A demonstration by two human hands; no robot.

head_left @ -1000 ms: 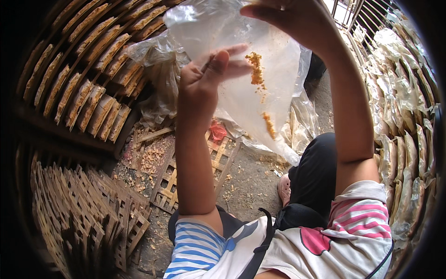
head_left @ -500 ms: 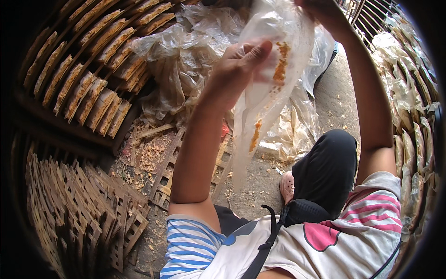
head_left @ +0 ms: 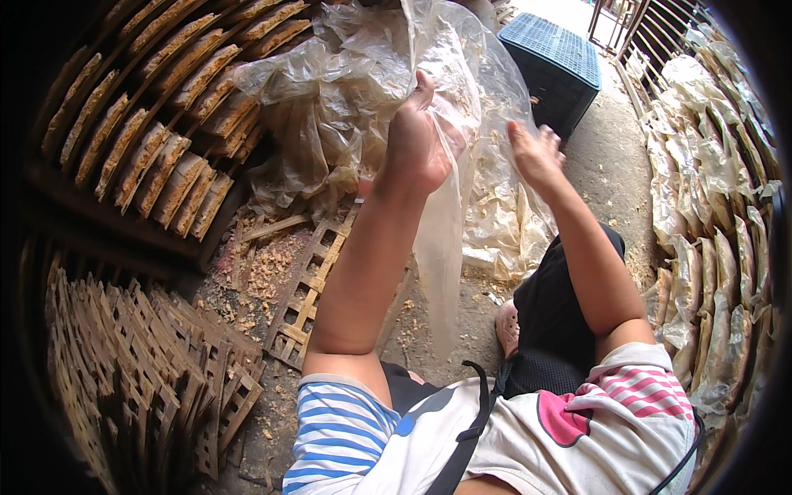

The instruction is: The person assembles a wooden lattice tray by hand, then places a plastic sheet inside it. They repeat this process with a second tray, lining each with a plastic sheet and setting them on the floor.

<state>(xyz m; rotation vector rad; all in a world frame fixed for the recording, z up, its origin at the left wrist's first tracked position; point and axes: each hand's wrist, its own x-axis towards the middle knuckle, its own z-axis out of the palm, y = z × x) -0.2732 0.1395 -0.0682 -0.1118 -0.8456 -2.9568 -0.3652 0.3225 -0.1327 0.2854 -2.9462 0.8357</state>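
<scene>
- While the left hand is raised in front of the chest, its fingers are closed on a clear plastic sheet, pinching it near the upper edge so the film hangs down between the forearms toward the ground.
- Right hand: fingers spread and loose, pressed flat against or just beside the far face of the same sheet; it does not appear to be gripping anything, though the film hides part of the palm.
- Sheet carries scattered pale crumbs and sits in front of a heap of crumpled plastic film lying against the rack.
- Surroundings: slanted rack of tan slabs at upper left, stack of wooden lattice frames at lower left, one lattice frame flat on the ground with crumbs near it, blue crate at the top, rows of film-wrapped pieces along the right.
- Judgement: step in hand looks like straightening or separating one sheet from the heap, the left hand anchoring it.
- Judgement: next move likely calls for the right hand to find an edge and close on it, keeping the thin film taut without tearing; clinging layers could be the snag.
</scene>
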